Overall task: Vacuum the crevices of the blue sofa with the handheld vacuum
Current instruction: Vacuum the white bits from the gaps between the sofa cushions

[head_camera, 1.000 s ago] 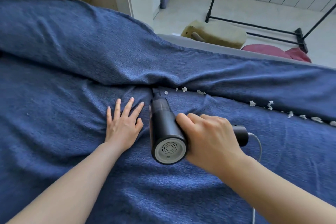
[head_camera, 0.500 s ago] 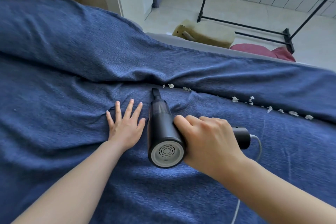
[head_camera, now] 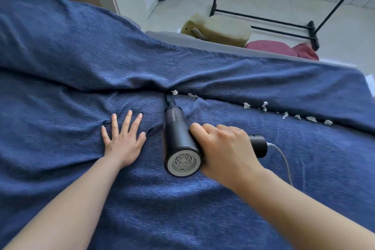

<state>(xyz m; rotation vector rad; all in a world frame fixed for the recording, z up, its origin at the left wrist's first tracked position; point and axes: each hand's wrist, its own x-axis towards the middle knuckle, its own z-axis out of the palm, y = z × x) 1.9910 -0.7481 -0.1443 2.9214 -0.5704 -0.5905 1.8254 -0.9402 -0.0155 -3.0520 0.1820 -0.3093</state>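
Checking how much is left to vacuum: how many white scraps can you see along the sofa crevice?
8: two by the vacuum nozzle at and; six further right at. The fold may hide more.

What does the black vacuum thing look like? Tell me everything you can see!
The handheld vacuum is a black tube, smooth like plastic, with a round pale grey vented cap at the back end facing the camera. Its thin nozzle points into the crease of the blue sofa, right beside a white scrap. The right hand wraps around its handle, whose black end sticks out to the right with a white cord plugged in.
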